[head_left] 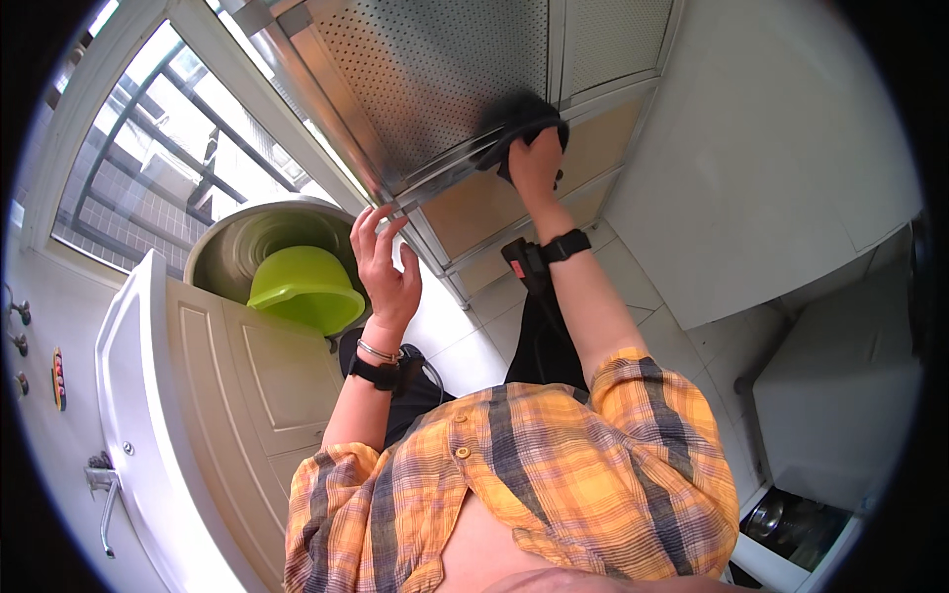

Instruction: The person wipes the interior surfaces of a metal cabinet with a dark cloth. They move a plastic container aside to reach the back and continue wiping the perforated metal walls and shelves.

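Note:
My right hand grips a dark cloth at the front of a metal cabinet. The cloth is blurred and lies over the lower right corner of a perforated metal panel and its frame. My left hand holds nothing; its fingers are apart and slightly curled. Its fingertips are close to the cabinet's metal corner, and I cannot tell whether they touch it. Below the perforated panel are tan panels set in metal framing.
To the left, a lime-green plastic basin sits inside a large metal basin. A white sink with a tap tops a cream cabinet. A window with bars is behind. A white panel stands at right, above floor tiles.

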A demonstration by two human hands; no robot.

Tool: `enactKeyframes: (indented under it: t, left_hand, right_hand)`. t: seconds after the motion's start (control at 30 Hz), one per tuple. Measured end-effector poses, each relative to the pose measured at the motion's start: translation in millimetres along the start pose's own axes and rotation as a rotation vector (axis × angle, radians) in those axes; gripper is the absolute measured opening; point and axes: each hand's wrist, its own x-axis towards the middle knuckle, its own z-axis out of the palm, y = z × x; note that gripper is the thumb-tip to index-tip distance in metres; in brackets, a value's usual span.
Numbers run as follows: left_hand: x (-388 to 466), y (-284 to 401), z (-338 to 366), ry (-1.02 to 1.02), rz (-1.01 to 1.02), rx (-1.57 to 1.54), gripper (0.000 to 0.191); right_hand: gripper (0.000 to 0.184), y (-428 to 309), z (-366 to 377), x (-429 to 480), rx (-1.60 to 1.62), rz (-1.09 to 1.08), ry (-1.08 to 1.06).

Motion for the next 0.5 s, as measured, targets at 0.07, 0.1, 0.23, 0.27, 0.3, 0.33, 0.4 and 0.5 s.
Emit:
enactKeyframes:
  t: [0.07,0.1,0.23,0.27,0.3,0.33,0.4,0.5]
  left_hand:
    - [-6,-4,6,-0.005,-0.038,0.007,0.035]
    - [-9,-7,8,-0.008,-0.072,0.018,0.035]
    - [-21,-19,19,0.042,-0.256,-0.093,0.034]
    - [-24,-24,19,0.054,-0.316,-0.135,0.034]
    - [-27,-27,21,0.068,-0.377,-0.177,0.034]
    - [-29,-32,20,0.029,-0.465,-0.249,0.034]
    - [-38,-38,23,-0.079,-0.536,-0.465,0.037]
    - [-53,-42,29,-0.208,-0.624,-0.758,0.056]
  right_hand:
    - [0.030,0,16,-24,0.000,0.107,-0.057]
    - [0.032,-3,28,-43,-0.037,-0.006,-0.103]
    - [0.037,-15,48,-107,-0.044,-0.128,-0.333]
    - [0.036,-16,48,-114,0.008,-0.108,-0.375]
    - [0.035,-17,46,-120,0.073,-0.107,-0.409]
    - [0.030,-19,43,-124,0.118,-0.041,-0.469]
    - [0.026,-22,35,-127,0.207,0.076,-0.578]
    - [0.024,-22,24,-128,0.470,0.333,-0.756]
